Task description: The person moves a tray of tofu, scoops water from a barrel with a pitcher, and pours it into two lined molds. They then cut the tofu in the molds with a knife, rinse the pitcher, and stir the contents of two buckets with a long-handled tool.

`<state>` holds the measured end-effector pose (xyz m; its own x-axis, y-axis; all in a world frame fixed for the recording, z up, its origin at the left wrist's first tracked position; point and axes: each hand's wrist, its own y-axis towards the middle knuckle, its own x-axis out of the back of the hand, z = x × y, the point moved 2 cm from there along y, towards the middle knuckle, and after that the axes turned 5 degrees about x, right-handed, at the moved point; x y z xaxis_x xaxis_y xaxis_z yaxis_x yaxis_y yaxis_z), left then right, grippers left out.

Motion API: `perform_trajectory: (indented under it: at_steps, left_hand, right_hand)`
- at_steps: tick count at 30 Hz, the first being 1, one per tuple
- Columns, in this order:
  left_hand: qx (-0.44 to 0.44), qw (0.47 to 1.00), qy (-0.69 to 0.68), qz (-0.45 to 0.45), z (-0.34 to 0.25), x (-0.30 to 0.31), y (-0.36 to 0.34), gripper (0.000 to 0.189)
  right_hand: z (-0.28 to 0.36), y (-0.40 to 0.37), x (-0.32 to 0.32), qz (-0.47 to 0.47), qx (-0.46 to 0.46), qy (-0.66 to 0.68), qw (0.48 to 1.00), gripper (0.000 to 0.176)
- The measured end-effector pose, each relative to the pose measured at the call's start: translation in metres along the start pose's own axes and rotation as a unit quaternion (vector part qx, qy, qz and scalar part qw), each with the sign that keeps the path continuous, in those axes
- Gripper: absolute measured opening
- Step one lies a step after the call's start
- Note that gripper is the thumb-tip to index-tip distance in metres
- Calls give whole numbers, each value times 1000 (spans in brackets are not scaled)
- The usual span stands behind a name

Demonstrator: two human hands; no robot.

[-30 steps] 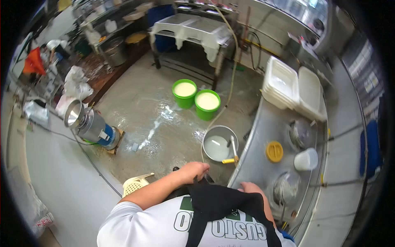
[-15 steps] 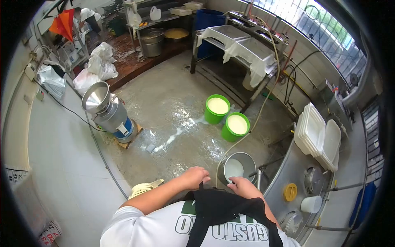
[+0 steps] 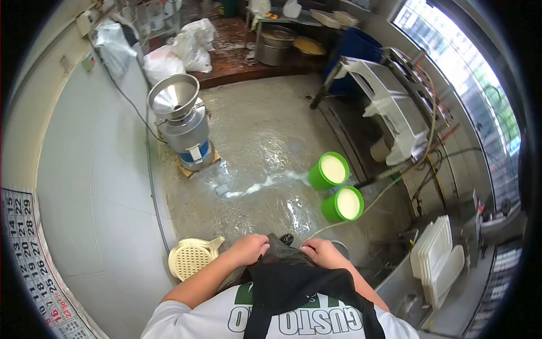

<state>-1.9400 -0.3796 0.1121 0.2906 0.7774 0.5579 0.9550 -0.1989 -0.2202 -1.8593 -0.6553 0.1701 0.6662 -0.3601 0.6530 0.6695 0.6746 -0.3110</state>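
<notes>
At the bottom centre, the black apron (image 3: 299, 277) hangs over my white shirt. Its dark lower part is stretched between my two hands. My left hand (image 3: 251, 250) has its fingers closed on one edge of the apron, and my right hand (image 3: 324, 253) grips the opposite edge. Behind my right hand, only the rim of a metal pot (image 3: 340, 247) shows. Farther off on the wet floor stand two green buckets, a far one (image 3: 328, 171) and a near one (image 3: 342, 204), both holding a pale cream liquid.
A steel grinder with a funnel (image 3: 186, 127) stands on wood at left. A perforated plastic stool (image 3: 195, 259) is beside my left arm. Spilled white liquid (image 3: 254, 187) streaks the floor. A hose (image 3: 372, 208) runs past the buckets. White trays (image 3: 435, 260) lean at right.
My view has turned, shifting the room's contents within it. Both hands, earlier near the apron with my right fingers apart, are now closed on its edges, and the apron is spread between them.
</notes>
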Motion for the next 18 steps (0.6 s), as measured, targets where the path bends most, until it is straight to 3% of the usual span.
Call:
perform_trajectory:
  at_steps: [5,7,8,10,11,13,15,18]
  left_hand:
    - [70,997,-11,-13,42,11,32,20]
    - [110,994,-2,-10,43,25,55,21]
    - [81,996,14,-45,41,35,67,21]
    - [54,994,37,-83,37,54,98,20]
    - [81,993,28,-82,35,65,115,21]
    - [108,990,32,-80,27,88,155,21]
    - [141,988,9,-60,10,106,193,23]
    - [116,992,6,-45,-15,144,251,27]
  right_hand:
    - [-10,76,18,30,24,18,999,32]
    - [-12,108,36,53,-48,63,996,33]
    - [-21,124,40,55,-42,68,995,33]
    - [-52,166,46,44,54,33,997,31]
    - [-70,189,50,43,63,38,996,31]
    - [-94,233,63,127,95,-54,986,36]
    - [-110,263,84,136,94,-44,985,37]
    - [-120,301,136,133,97,-30,986,38]
